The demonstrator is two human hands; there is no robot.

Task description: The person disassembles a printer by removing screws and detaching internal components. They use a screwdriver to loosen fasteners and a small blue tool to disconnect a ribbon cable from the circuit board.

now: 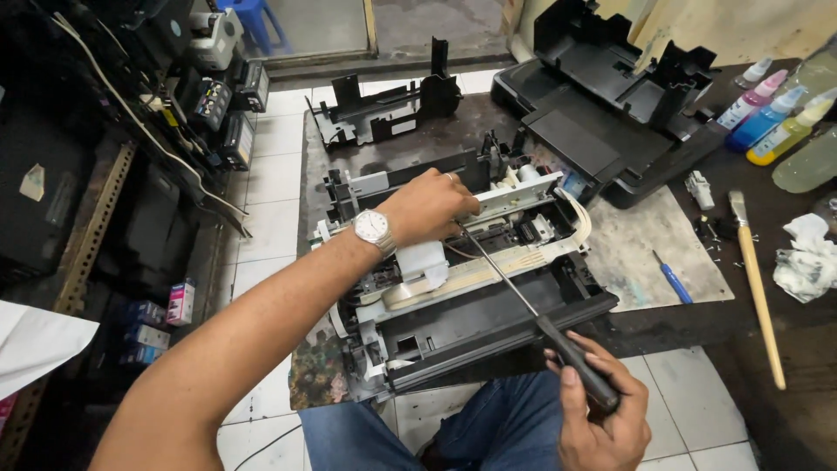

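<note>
1. My right hand [597,410], at 5 o'clock, is clenched round the screwdriver [532,310]; the shaft runs up to 11 o'clock, into the printer [453,288].
2. My left hand [427,205], w/ the watch [373,228], is curled over the mechanism where the tip lands; can't tell if it grips anything.
3. Printer is in front of me, cover already off, guts bare; I'd say teardown is approx. half done, inner frame still in.
4. Removed shell [602,96] at 1 o'clock, small frame [384,109] at 12.
5. Blue driver [673,281], brush [757,288], ink bottles [776,113] lie at 2–3 o'clock.
</note>
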